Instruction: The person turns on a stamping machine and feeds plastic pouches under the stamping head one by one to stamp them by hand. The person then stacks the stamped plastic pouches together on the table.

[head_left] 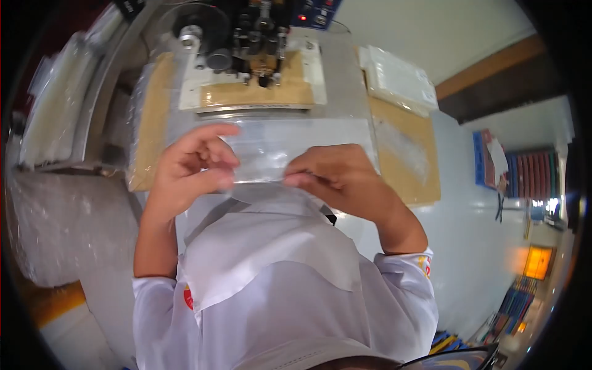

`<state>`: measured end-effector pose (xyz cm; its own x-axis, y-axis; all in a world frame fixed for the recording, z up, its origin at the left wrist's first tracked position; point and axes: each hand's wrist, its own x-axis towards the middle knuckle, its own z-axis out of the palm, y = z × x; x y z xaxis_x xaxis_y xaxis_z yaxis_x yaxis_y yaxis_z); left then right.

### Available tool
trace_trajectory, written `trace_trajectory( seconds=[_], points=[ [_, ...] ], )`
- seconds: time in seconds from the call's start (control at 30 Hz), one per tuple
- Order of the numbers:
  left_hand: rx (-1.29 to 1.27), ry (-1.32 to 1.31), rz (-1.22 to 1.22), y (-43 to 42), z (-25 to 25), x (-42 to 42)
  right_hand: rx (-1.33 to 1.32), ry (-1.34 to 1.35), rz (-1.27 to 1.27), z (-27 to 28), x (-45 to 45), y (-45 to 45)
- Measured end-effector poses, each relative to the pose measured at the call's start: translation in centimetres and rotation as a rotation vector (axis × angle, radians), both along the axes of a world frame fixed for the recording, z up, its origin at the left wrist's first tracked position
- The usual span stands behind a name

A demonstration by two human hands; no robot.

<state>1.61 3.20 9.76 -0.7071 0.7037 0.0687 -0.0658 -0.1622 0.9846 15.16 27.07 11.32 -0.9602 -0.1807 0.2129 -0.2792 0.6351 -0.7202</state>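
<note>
A clear plastic bag or sheet [265, 139] lies in front of my body, shiny where it catches the light. My right hand [339, 176] pinches its near right edge between thumb and fingers. At the left edge of the plastic is my left hand [198, 161], its fingers loosely curled with a gap between thumb and forefinger. I see nothing held in it, though the fingertips are slightly blurred. Just beyond the plastic stands a bench machine [262, 52] with a dark head over a tan-covered base plate [296, 80].
At the right, a stack of clear plastic bags [401, 80] rests on brown card [425, 188]. Wrapped brown sheets [148, 129] lie to the left, near a metal shelf holding plastic packs [58, 111]. A blue control box [314, 13] shows a red light.
</note>
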Motion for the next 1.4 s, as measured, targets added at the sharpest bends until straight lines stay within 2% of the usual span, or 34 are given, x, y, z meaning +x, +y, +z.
trace_trajectory(
  seconds=[0.07,0.17,0.27,0.4,0.47,0.6,1.0,1.4],
  points=[
    [-0.202,0.041,-0.131,-0.2,-0.6,-0.9,0.052,-0.090,-0.009,0.9,-0.4,0.6],
    [-0.122,0.027,0.036,2.5,-2.2,-2.3,0.387,0.224,-0.338,-0.1,-1.7,0.7],
    [-0.032,-0.199,0.082,5.1,-3.6,-4.0,0.502,0.486,-0.298,-1.2,-2.6,0.2],
    [-0.083,-0.230,0.120,6.6,-4.1,-4.0,0.677,0.375,-0.235,-5.3,-3.1,0.3],
    [-0.136,-0.144,0.140,6.3,-3.9,-3.6,0.788,0.387,-0.186,-6.8,-3.8,2.1],
    [-0.187,0.058,0.241,3.6,-3.1,-3.1,0.769,0.300,-0.221,-5.3,-4.6,3.3],
    [-0.217,0.082,0.458,-2.9,-4.1,-3.7,0.702,0.236,-0.168,-4.6,-9.5,6.7],
    [-0.270,0.113,0.423,-3.5,-4.5,-2.9,0.738,0.281,-0.169,-4.4,-9.6,6.6]
  ],
)
